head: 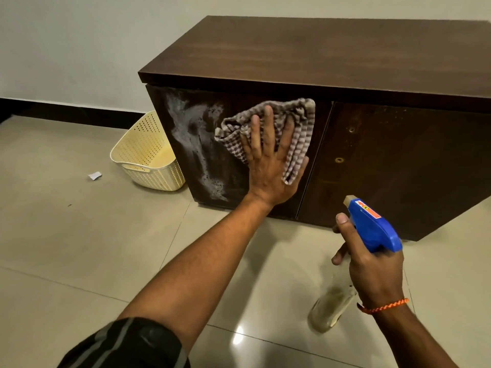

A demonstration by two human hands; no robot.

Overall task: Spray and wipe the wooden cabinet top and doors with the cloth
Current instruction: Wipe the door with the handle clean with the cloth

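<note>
A checked brown-and-white cloth [268,134] is pressed flat by the open-palmed left hand [271,166] against the dark wooden cabinet's left door [239,160]; a blue-headed spray bottle [372,229] is gripped in the right hand [372,269]. White foam streaks [191,144] further left are best cleared with overlapping strokes.

A cream perforated plastic basket [148,155] stands on the pale, glossy tiled floor [79,248] at about nine o'clock from the room's middle, tilted slightly, with a slot handle on its near side. A small scrap of white paper [94,175] lies on the tiles just beside it, toward eight o'clock. Behind them, a plain off-white wall [66,49] runs across from ten to twelve o'clock, edged along its foot by a dark skirting strip [53,110].
</note>
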